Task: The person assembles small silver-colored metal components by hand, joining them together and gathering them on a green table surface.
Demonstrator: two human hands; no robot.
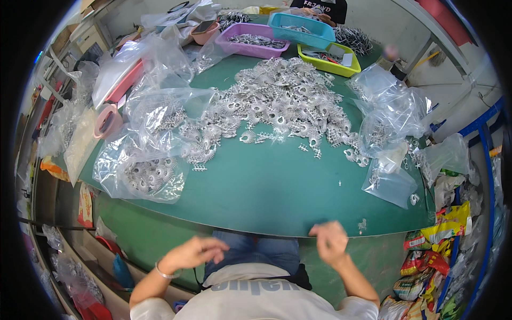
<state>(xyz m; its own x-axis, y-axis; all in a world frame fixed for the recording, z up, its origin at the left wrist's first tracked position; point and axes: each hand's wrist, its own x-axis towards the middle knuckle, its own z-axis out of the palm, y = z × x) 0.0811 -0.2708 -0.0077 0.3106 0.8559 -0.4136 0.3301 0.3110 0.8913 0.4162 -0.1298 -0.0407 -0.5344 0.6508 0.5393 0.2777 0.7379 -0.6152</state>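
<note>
My left hand [198, 252] is in front of my lap, short of the table's near edge, fingers loosely stretched and nothing seen in them. At the near edge, right of centre, my right hand [330, 241] is a little blurred; one finger points left, and no object shows in it. Beyond both hands a large heap of silver-grey metal pieces [285, 101], many fan-shaped or openwork, spreads across the green tabletop [256, 186]. Forward of my left hand, a clear plastic bag [178, 186] contains more such pieces. A tiny loose piece [340, 183] lies forward of my right hand.
Purple [224, 42], blue [274, 24] and lime-green [320, 63] baskets of parts stand at the far side, where another person [333, 9] sits. Clear bags [397, 101] lie at the right. Shelving with colourful packets [421, 261] stands right; a pink tape roll [109, 121] sits left.
</note>
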